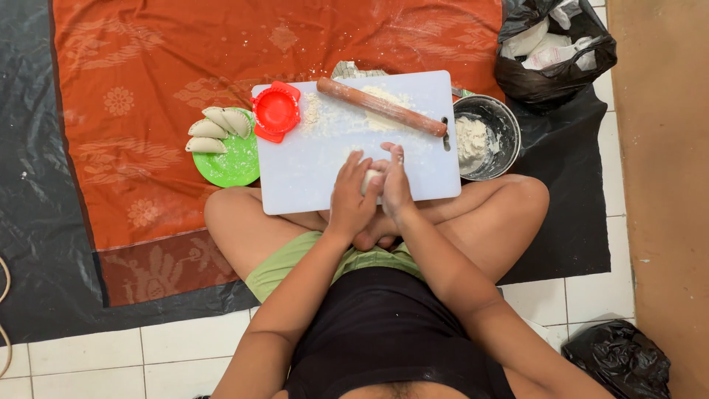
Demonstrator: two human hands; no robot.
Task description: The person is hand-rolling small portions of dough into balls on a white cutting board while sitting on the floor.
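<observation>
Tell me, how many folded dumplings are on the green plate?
4 dumplings on the green plate: two at its top edge, one at the left, one lower left. None seems hidden.

I'm looking down at a white tiled floor [111, 355]. A black plastic sheet [29, 185] is spread over it, and an orange patterned cloth [148, 74] lies on top of that. On the cloth sit a green plate [233, 166] at left, a white cutting board [310, 162] in the middle and a metal bowl [502, 118] at right. A black bag [550, 74] stands far right, and another black bag [620, 358] lies near right on the tiles.
</observation>
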